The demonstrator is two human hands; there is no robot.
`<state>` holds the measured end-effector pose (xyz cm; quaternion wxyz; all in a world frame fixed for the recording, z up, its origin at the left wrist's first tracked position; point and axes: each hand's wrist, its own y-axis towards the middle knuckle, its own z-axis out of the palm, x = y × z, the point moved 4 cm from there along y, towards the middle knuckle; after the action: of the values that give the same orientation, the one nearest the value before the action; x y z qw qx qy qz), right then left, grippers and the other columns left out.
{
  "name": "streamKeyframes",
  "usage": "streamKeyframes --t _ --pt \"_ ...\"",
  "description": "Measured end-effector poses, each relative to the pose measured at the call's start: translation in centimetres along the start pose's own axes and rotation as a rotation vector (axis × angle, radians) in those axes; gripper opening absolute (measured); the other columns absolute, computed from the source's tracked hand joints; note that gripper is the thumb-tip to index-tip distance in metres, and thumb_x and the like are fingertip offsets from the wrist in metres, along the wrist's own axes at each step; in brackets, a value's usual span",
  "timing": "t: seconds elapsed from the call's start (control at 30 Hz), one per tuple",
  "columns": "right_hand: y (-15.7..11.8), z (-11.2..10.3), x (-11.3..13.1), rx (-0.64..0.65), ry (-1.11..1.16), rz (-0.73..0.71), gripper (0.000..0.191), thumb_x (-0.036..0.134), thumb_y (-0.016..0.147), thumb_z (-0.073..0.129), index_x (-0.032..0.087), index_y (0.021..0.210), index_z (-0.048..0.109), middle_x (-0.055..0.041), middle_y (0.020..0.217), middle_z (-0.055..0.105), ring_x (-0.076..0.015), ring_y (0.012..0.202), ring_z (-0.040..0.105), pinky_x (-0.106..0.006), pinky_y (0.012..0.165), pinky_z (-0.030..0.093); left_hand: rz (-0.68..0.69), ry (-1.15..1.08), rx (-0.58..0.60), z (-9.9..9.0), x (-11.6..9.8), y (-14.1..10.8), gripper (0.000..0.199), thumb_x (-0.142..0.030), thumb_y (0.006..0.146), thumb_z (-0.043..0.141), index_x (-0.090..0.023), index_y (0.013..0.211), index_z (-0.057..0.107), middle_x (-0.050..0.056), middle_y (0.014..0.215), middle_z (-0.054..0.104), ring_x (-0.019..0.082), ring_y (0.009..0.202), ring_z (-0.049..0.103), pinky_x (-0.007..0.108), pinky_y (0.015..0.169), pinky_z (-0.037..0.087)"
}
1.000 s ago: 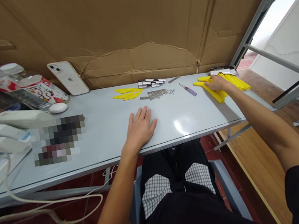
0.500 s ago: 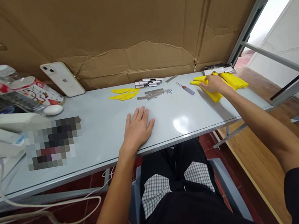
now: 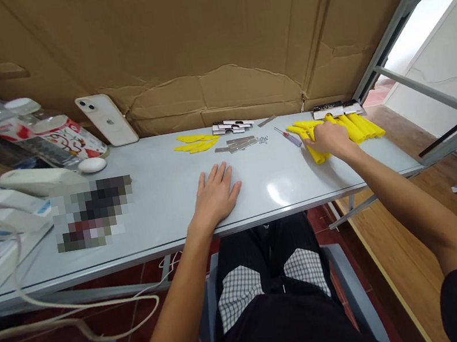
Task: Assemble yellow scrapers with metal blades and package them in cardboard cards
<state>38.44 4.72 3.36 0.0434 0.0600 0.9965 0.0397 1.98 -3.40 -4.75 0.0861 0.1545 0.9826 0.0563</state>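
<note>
My left hand lies flat on the grey table near its front edge, fingers spread, holding nothing. At the right end, my right hand is closed over the pile of yellow plastic handles, its fingers curled down around one; the fingertips are partly hidden. More yellow handles lie side by side just right of that hand. A screwdriver with a translucent purplish handle lies left of the pile, close to the yellow tips. Toward the middle are metal strips, small screws and flat yellow pieces.
Black-and-white packs stand along the cardboard backing, with more packs at the far right. On the left are a phone, a white mouse, plastic bottles, white boxes and a blurred object. Cables hang below.
My right hand has curled its fingers further over the yellow handles, and those under it have shifted slightly left toward the screwdriver. My left hand stays in place; the view has turned slightly left.
</note>
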Motion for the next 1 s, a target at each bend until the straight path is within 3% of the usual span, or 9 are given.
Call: streamKeyframes --t 0.17,0.37,0.6,0.73,0.83,0.9,1.0 --pt "-1.3 0.6 1.2 0.099 -0.065 -0.022 0.070 0.072 0.097 0.061 0.011 0.126 0.080 -0.0297 0.124 0.075 -0.0481 0.114 0.072 -0.054 0.092 0.055 0.006 0.004 0.014 0.1 0.1 0.1 0.069 -0.047 0.114 0.030 -0.009 0.169 0.045 0.017 0.181 0.034 0.038 0.170 0.027 0.063 0.137 0.019" --pt "-1.2 1.6 1.4 0.084 -0.052 -0.011 0.058 0.057 0.100 0.060 0.009 0.125 0.079 -0.0299 0.127 0.075 -0.0450 0.113 0.074 -0.048 0.088 0.057 0.007 0.004 0.005 0.1 0.1 0.0 0.068 -0.048 0.114 0.030 -0.011 0.169 0.045 0.016 0.182 0.033 0.037 0.170 0.027 0.063 0.137 0.019" --pt "-2.5 -0.9 2.0 0.020 0.070 -0.075 0.042 0.047 0.100 0.061 0.011 0.099 0.082 -0.0251 0.102 0.078 -0.0403 0.102 0.074 -0.046 0.085 0.053 0.008 -0.014 -0.007 0.3 0.1 -0.1 0.065 -0.045 0.114 0.035 -0.010 0.168 0.048 0.017 0.181 0.035 0.038 0.169 0.028 0.065 0.137 0.019" --pt "-5.2 -2.5 5.1 -0.025 0.166 -0.182 0.038 0.050 0.098 0.064 0.016 0.093 0.080 -0.0181 0.083 0.076 -0.0378 0.091 0.073 -0.043 0.077 0.048 -0.014 -0.183 -0.106 -0.9 0.1 0.2 0.059 -0.042 0.111 0.045 -0.012 0.161 0.057 0.016 0.174 0.048 0.038 0.165 0.038 0.062 0.137 0.024" --pt "-7.6 -2.5 8.6 -0.003 0.277 -0.324 0.038 0.054 0.096 0.065 0.018 0.096 0.078 -0.0141 0.078 0.075 -0.0333 0.081 0.071 -0.041 0.071 0.045 -0.091 -0.504 -0.220 -2.8 0.4 1.2 0.059 -0.045 0.110 0.048 -0.014 0.159 0.059 0.017 0.160 0.064 0.031 0.143 0.064 0.046 0.126 0.046" --pt "-9.0 -1.9 10.9 0.049 0.348 -0.407 0.038 0.055 0.096 0.066 0.019 0.098 0.076 -0.0130 0.077 0.074 -0.0314 0.078 0.070 -0.039 0.069 0.043 -0.129 -0.671 -0.194 -3.6 0.7 2.4 0.062 -0.051 0.108 0.052 -0.019 0.161 0.058 0.015 0.150 0.072 0.027 0.115 0.078 0.042 0.108 0.059" --pt "-10.5 -0.6 13.3 0.136 0.392 -0.452 0.035 0.054 0.096 0.066 0.021 0.102 0.073 -0.0121 0.076 0.072 -0.0324 0.080 0.069 -0.038 0.066 0.039 -0.083 -0.615 -0.152 -4.2 1.1 4.6 0.060 -0.050 0.099 0.069 -0.022 0.151 0.070 0.011 0.134 0.080 0.027 0.099 0.078 0.046 0.107 0.058"
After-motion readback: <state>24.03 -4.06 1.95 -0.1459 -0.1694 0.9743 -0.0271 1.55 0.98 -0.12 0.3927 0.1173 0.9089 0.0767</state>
